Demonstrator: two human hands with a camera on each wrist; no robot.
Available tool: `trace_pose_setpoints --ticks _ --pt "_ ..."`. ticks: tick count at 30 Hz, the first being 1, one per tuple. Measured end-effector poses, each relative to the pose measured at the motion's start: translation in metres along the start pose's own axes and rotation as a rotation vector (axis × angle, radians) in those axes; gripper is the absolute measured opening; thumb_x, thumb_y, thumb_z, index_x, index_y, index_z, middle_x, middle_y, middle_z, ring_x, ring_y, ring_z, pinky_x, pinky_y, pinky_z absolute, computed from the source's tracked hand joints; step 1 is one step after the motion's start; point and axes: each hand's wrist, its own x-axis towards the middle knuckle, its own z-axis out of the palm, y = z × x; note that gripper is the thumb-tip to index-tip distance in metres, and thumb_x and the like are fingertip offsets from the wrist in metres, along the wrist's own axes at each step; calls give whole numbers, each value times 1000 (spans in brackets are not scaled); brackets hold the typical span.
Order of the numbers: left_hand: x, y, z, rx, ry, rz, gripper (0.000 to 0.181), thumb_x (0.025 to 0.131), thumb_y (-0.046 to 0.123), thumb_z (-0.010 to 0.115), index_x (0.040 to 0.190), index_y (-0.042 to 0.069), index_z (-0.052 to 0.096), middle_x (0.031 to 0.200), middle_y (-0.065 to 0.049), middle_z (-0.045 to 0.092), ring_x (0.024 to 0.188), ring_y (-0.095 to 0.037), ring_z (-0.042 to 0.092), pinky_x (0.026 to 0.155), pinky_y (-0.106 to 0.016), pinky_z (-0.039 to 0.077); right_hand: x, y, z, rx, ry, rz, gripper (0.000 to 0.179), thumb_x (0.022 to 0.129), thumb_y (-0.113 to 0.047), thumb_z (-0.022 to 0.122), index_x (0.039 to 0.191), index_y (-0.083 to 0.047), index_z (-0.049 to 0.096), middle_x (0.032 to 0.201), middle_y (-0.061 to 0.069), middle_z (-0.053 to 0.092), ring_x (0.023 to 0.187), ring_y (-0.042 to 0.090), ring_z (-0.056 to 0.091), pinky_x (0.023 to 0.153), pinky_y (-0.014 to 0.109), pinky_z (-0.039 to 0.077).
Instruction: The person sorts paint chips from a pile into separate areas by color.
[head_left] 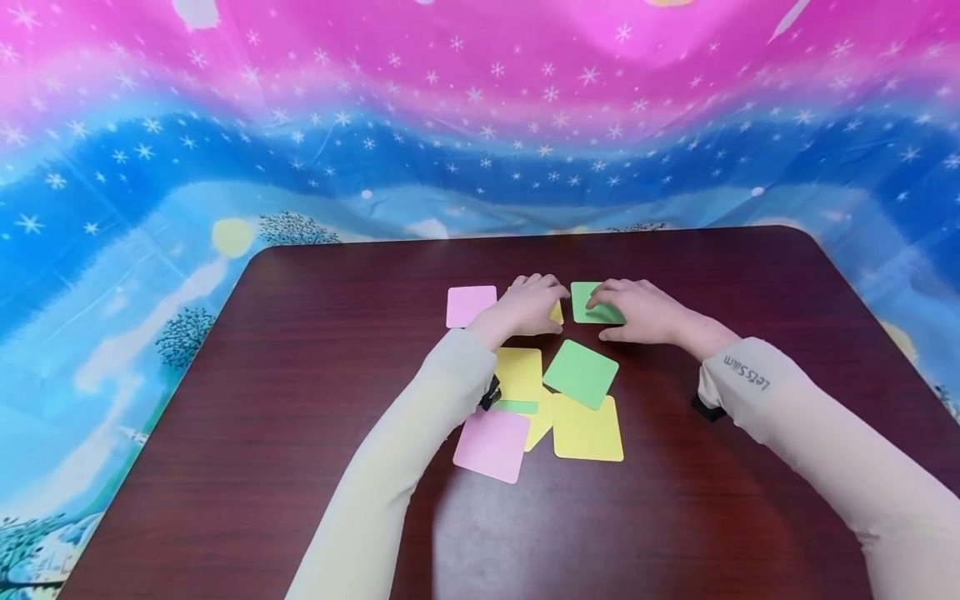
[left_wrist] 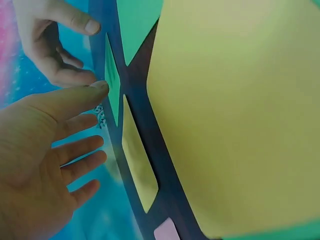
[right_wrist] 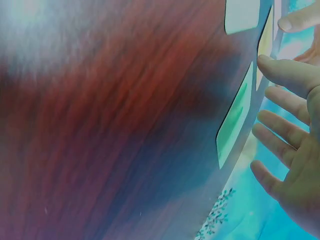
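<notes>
My left hand (head_left: 531, 305) is over a yellow card (head_left: 557, 313) in the back row, largely covering it in the head view. The left wrist view shows its fingers spread and loosely bent, apart from that yellow card (left_wrist: 139, 160). Over a green card (head_left: 584, 302) to the right is my right hand (head_left: 637, 310), casting a shadow on it. In the right wrist view the right hand's fingers are extended beyond the green card (right_wrist: 235, 122), holding nothing. A pink card (head_left: 470, 306) lies left of the covered yellow one.
Closer to me lies a loose cluster: a tilted green card (head_left: 581, 375), a yellow card (head_left: 588, 427), another yellow card (head_left: 519, 367), a pink card (head_left: 492, 444) and a partly covered green card (head_left: 517, 407). The dark wooden table (head_left: 337, 350) meets a patterned cloth (head_left: 480, 117) behind.
</notes>
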Motion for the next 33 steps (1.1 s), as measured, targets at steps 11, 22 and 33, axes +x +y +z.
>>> trace_pose_setpoints --ticks 11,22,33 --pt "-30 -15 4 -77 56 4 56 85 40 59 134 16 44 136 -3 41 126 -22 36 103 -41 27 2 -32 7 1 -1 -58 50 76 -31 70 121 -11 57 118 6 55 114 26 47 95 53 30" --pt "-59 -24 27 -75 110 24 54 84 39 61 130 16 49 132 -3 46 124 -22 39 104 -41 26 2 -64 18 -23 31 -109 52 76 -41 68 119 -13 58 115 3 56 111 22 51 97 49 31" --pt "-87 -25 26 -82 87 26 53 80 41 65 123 12 55 118 -2 52 110 -18 45 98 -37 31 1 -92 24 -38 29 -90 68 69 -55 68 119 -10 59 114 4 53 109 22 48 95 46 32"
